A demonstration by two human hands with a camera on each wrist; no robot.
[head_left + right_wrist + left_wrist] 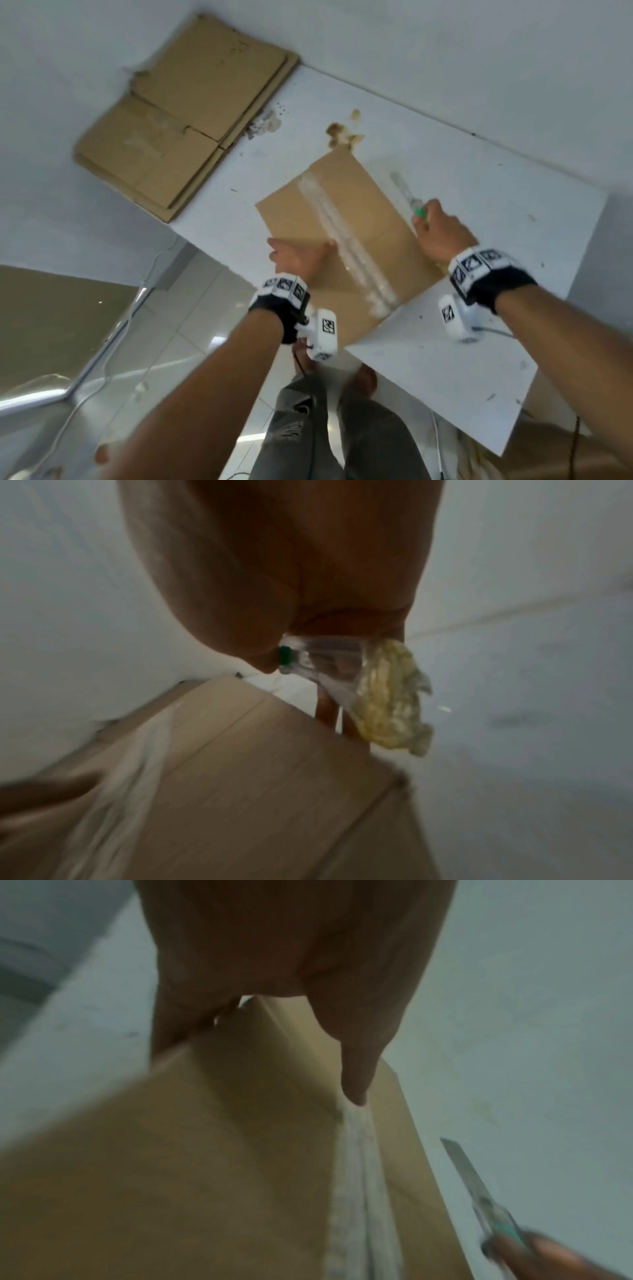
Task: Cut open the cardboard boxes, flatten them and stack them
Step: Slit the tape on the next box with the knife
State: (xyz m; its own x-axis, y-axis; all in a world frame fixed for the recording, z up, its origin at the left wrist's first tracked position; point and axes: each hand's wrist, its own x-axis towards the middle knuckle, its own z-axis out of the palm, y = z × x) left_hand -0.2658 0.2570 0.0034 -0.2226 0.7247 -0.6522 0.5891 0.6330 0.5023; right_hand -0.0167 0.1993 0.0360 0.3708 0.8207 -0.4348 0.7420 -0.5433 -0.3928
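Item: cardboard box [346, 236], brown, lying on the white counter [462, 370] near its middle, one corner reaching the counter's near edge; a strip of whitish tape [346, 236] runs lengthwise across its upper face, and a seam line crosses the panel to the right of the tape. Left hand [298, 255]: grips the box's left edge, thumb [356, 1074] laid on the upper face with its tip at the start of the tape, remaining fingers wrapped round the edge beneath. Right hand [442, 233]: fingers curled round a utility knife [412, 202] with clear body and green slider, held just beside the box's right edge; the blade [460, 1161] is extended and points away from the person, over bare counter, not touching the cardboard as far as the left wrist view shows. A crumpled yellowish wad of tape [394, 696] clings to the butt end of the knife below the palm. Stack of flattened cardboard [181, 116]: several brown sheets piled together, lying at the far left end of the counter against the wall, well apart from the box. Brown stains [342, 132] mark the counter between stack and box. Both wrists carry black bands with white marker blocks. The person's legs in grey trousers [329, 431] stand below the counter's near edge on a tiled floor [191, 329].
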